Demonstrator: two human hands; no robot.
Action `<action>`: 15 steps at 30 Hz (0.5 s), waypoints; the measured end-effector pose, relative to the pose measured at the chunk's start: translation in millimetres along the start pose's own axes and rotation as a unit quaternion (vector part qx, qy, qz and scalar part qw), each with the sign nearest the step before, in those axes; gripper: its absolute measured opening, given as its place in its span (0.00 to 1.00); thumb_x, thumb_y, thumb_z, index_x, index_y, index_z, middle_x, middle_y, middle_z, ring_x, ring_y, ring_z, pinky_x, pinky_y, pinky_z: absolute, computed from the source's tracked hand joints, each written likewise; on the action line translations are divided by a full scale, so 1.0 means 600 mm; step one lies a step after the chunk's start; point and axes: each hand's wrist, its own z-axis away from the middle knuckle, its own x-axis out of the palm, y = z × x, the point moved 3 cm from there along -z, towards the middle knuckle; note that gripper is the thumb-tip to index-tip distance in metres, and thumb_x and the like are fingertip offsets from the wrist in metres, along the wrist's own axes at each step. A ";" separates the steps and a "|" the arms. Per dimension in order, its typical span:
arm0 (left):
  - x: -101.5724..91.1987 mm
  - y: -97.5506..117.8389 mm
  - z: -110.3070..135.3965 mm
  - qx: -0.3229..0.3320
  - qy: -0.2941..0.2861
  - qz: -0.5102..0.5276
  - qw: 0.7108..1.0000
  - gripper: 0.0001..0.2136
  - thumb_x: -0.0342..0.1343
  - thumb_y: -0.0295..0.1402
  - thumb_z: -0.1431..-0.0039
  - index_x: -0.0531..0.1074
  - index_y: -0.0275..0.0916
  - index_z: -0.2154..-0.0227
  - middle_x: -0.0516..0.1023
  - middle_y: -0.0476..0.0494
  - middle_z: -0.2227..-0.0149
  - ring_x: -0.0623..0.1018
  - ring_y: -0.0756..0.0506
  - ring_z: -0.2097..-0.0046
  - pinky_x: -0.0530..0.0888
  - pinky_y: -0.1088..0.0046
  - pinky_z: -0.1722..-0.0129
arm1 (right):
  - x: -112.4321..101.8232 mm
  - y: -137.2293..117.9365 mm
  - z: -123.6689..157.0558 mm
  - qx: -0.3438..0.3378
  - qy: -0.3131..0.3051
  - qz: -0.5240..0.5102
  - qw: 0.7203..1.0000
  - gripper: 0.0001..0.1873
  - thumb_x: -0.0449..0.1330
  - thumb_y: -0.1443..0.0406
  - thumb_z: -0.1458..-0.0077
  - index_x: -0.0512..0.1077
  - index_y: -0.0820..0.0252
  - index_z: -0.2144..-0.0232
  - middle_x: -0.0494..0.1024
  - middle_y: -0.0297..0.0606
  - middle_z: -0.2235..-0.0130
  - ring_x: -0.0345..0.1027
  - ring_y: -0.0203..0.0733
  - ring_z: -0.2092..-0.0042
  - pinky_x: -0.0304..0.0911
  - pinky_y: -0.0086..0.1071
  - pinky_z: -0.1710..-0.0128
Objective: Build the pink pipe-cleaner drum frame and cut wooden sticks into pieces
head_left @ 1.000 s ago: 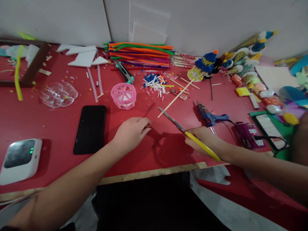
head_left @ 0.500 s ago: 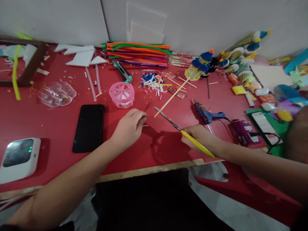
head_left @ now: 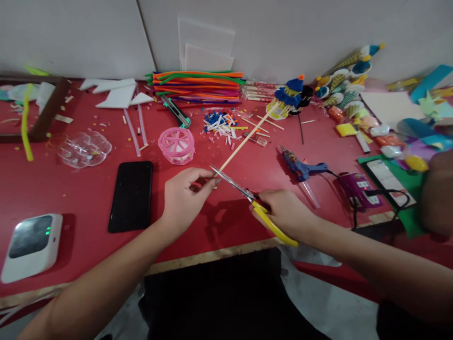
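Observation:
A thin wooden stick slants across the red table, its far end up by a small blue craft figure with an orange tip. My left hand pinches its near end between thumb and fingers. In my right hand are yellow-handled scissors, gripped by the handles. Their blades reach across the stick right beside my left fingertips; whether they touch it I cannot tell. Close behind my left hand stands a round pink openwork piece.
A black phone and a white device lie left. At the back are coloured pipe cleaners, a box cutter and cut scraps. A blue glue gun with a cable lies right, near another person's arm.
Both hands have come together at the stick's near end. My left fingers have closed on it, and the scissors have shifted left, their blades now across it.

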 end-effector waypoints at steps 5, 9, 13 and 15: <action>0.003 -0.014 -0.005 -0.116 0.015 0.116 0.986 0.01 0.64 0.30 0.49 0.78 0.39 0.73 0.81 0.50 0.72 0.77 0.52 0.77 0.73 0.80 0.77 | -0.016 -0.011 -0.002 -0.003 0.028 0.030 0.999 0.12 0.55 0.58 0.48 0.70 0.60 0.75 0.74 0.40 0.73 0.64 0.39 0.72 0.48 0.30 0.73; 0.003 -0.018 -0.006 -0.123 0.010 0.166 0.978 0.02 0.64 0.30 0.49 0.77 0.39 0.74 0.81 0.49 0.74 0.79 0.50 0.72 0.76 0.77 0.71 | -0.020 -0.011 -0.002 -0.016 0.081 0.075 0.994 0.14 0.54 0.56 0.46 0.72 0.60 0.71 0.75 0.42 0.70 0.66 0.41 0.71 0.47 0.32 0.73; -0.005 -0.008 -0.007 -0.107 -0.009 0.149 0.983 0.02 0.62 0.30 0.48 0.78 0.39 0.74 0.81 0.48 0.72 0.79 0.49 0.70 0.76 0.75 0.69 | -0.023 -0.005 0.000 -0.037 0.140 0.116 0.983 0.15 0.51 0.57 0.44 0.71 0.60 0.72 0.74 0.42 0.70 0.65 0.41 0.72 0.45 0.32 0.74; -0.008 -0.002 -0.008 -0.088 -0.011 0.156 0.984 0.03 0.62 0.30 0.48 0.78 0.39 0.74 0.81 0.48 0.73 0.79 0.49 0.70 0.75 0.75 0.70 | -0.026 -0.002 0.002 -0.045 0.165 0.128 0.977 0.15 0.50 0.58 0.43 0.71 0.60 0.72 0.74 0.42 0.71 0.64 0.40 0.73 0.45 0.32 0.74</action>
